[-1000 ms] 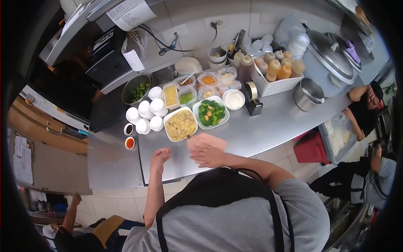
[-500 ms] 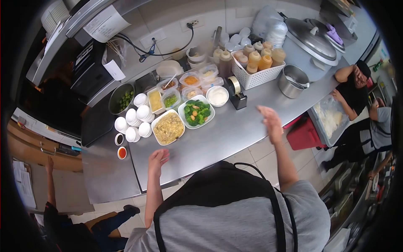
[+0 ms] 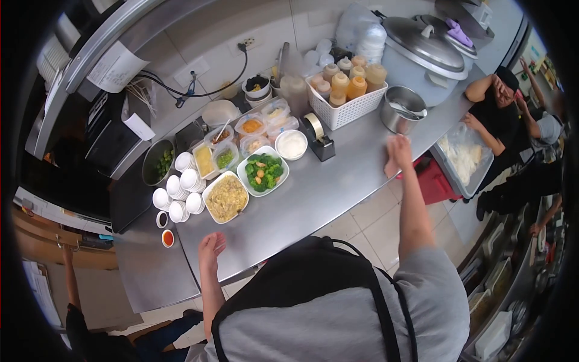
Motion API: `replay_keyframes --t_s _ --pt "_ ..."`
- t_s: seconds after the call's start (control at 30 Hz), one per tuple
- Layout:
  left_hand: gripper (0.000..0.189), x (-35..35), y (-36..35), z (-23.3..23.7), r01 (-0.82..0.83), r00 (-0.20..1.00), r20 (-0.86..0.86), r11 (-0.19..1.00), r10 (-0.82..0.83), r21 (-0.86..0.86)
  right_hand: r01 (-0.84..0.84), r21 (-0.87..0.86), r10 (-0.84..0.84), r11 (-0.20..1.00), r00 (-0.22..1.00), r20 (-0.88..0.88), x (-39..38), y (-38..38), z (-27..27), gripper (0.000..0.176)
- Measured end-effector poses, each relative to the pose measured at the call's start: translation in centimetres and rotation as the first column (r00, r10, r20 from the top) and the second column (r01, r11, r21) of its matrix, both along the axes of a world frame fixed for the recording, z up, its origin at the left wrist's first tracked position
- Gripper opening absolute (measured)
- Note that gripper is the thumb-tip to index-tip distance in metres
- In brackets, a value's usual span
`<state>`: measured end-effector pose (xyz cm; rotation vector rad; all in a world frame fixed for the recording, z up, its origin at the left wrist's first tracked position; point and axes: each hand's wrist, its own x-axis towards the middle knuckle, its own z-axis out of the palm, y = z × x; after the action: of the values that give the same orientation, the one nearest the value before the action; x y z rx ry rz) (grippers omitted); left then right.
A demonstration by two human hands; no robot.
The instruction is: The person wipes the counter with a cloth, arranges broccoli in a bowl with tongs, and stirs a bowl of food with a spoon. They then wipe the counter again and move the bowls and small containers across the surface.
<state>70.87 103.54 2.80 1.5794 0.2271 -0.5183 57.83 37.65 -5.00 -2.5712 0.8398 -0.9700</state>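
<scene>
My left hand hovers at the counter's front edge, fingers loosely curled and nothing visible in them. Closest to it is a white square bowl of yellow fried rice. Beside that bowl is another with broccoli, and behind it a round bowl of white food. Farther right, my right hand is stretched out over the counter edge, slightly blurred, with no object visible in it. A steel pot with a utensil inside stands just beyond it.
Stacked white cups and two sauce cups stand left. A tape dispenser and a white basket of squeeze bottles are at the back. Right, a co-worker stands by a grey tub; another person's arm shows left.
My right hand has moved farther out to the right, toward the steel pot. My left hand has lowered slightly toward the front edge. The whole view has shifted a little.
</scene>
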Motion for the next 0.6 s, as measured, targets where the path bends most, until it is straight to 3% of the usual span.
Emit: replay_keyframes --t_s 0.03,0.1,0.17,0.23,0.3,0.33,0.4,0.47,0.6 --pt "0.023 -0.1 -0.1 0.0 -0.001 1.000 0.009 1.000 0.001 0.010 0.083 -0.017 -0.085 0.996 0.978 -0.190 1.0 1.7 -1.8 0.044" --pt "0.024 -0.1 0.0 -0.4 0.000 1.000 0.023 1.000 -0.001 0.029 0.225 -0.363 -0.326 0.904 0.913 -0.246 3.0 6.2 -3.3 0.042" --pt "0.024 -0.3 0.4 -1.8 -0.027 0.999 -0.017 1.000 0.027 0.015 0.056 -0.365 -0.124 0.929 0.979 -0.164 4.7 10.8 -1.7 0.043" --pt "0.024 -0.6 1.0 -3.4 -0.030 0.998 -0.046 0.998 0.033 0.054 -0.119 -0.012 0.112 0.993 0.959 -0.261 5.8 15.6 0.5 0.042" --pt "0.023 -1.1 1.4 -4.8 -0.033 0.997 -0.065 0.996 0.039 0.084 -0.337 -0.142 0.311 0.931 0.934 -0.177 5.1 18.9 -0.4 0.040" --pt "0.023 -1.4 1.6 -5.3 -0.066 0.994 -0.079 0.995 0.072 0.075 -0.326 -0.143 0.302 0.934 0.938 -0.168 4.6 19.0 -0.2 0.040" --pt "0.023 -1.4 2.2 -6.1 -0.092 0.991 -0.086 0.993 0.098 0.071 -0.545 -0.040 0.527 0.837 0.824 -0.207 3.4 18.2 0.8 0.040" --pt "0.024 -1.4 2.3 -6.8 -0.133 0.985 -0.113 0.991 0.134 0.019 -0.541 -0.022 0.515 0.841 0.811 -0.276 3.1 15.5 0.7 0.042" --pt "0.024 -1.4 2.3 -7.3 -0.195 0.976 -0.097 0.981 0.194 0.004 -0.234 -0.139 0.206 0.962 0.960 -0.190 6.1 8.2 0.0 0.045"
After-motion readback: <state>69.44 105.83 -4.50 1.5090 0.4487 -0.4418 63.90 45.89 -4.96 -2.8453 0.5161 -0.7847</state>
